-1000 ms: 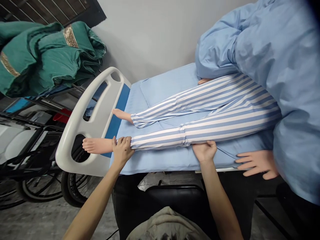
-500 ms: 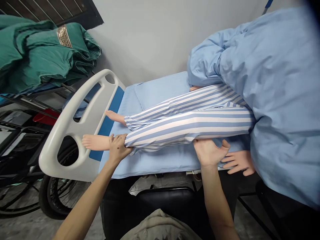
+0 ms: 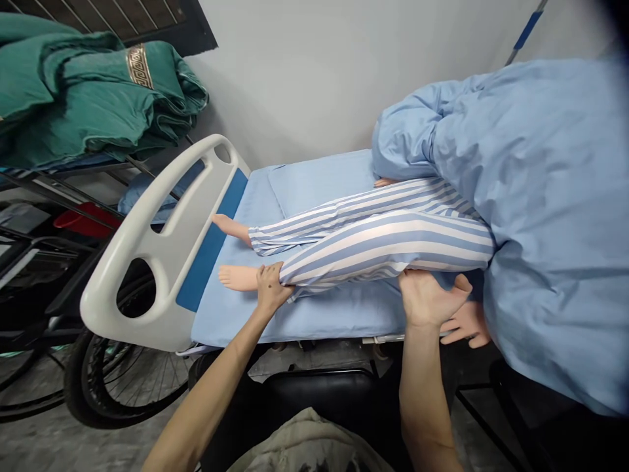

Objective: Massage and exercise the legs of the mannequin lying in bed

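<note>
A manikin in blue-and-white striped trousers lies on its back. My left hand is closed around the ankle of its near leg, just behind the bare foot. Palm up, my right hand holds the same leg from beneath at the knee, thumb out to the side; its fingers are hidden under the trousers. That knee is slightly bent. The far foot rests on the sheet. Beside my right wrist shows the manikin's hand.
A blue quilt is heaped over the manikin's upper body. The bed's footboard rises at left, with a wheelchair wheel below it. Green folded cloth sits on a rack. A black chair is below me.
The near foot has moved right, away from the footboard, with my left hand on the ankle. The near knee is more bent, and my right hand appears farther right. The view has shifted slightly.
</note>
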`<state>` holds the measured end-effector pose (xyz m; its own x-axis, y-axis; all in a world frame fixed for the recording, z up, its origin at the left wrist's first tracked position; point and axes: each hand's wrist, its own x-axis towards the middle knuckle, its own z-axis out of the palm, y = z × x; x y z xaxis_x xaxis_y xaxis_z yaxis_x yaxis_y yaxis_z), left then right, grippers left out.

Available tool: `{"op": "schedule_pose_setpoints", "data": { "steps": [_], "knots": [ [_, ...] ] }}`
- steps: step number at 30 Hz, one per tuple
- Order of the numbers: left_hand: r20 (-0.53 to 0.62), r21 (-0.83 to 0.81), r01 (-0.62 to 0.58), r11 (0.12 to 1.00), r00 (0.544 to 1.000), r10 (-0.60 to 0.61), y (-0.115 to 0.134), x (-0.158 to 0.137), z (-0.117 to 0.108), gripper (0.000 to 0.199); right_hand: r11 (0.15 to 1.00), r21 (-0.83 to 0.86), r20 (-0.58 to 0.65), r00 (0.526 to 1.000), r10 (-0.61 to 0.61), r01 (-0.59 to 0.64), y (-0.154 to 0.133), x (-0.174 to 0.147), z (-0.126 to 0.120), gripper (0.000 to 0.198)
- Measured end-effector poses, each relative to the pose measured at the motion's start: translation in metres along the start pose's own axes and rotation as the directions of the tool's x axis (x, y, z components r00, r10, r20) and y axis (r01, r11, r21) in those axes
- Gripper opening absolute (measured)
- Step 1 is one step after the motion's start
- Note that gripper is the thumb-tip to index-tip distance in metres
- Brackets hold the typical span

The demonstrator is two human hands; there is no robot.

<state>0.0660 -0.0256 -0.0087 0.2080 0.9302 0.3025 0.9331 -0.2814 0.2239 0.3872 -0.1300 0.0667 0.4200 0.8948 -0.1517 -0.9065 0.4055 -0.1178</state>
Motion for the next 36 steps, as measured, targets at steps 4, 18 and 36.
{"op": "schedule_pose_setpoints", "data": {
  "steps": [4,18,36],
  "knots": [
    [0.014,-0.051,0.017,0.999,1.000,-0.017,0.009,-0.003,0.016,0.051,0.999,-0.046,-0.013,1.000,-0.026,0.026,-0.001,-0.002,0.004,0.042],
    [0.075,-0.090,0.027,0.996,0.997,-0.020,0.010,-0.001,0.022,0.049,0.997,-0.072,0.005,1.000,0.019,-0.019,-0.004,0.000,0.000,0.042],
    [0.059,-0.165,-0.028,0.986,0.998,0.038,0.003,-0.001,0.020,0.046,0.992,-0.124,-0.063,0.998,0.011,-0.019,0.001,0.008,-0.013,0.036]
  ]
}}
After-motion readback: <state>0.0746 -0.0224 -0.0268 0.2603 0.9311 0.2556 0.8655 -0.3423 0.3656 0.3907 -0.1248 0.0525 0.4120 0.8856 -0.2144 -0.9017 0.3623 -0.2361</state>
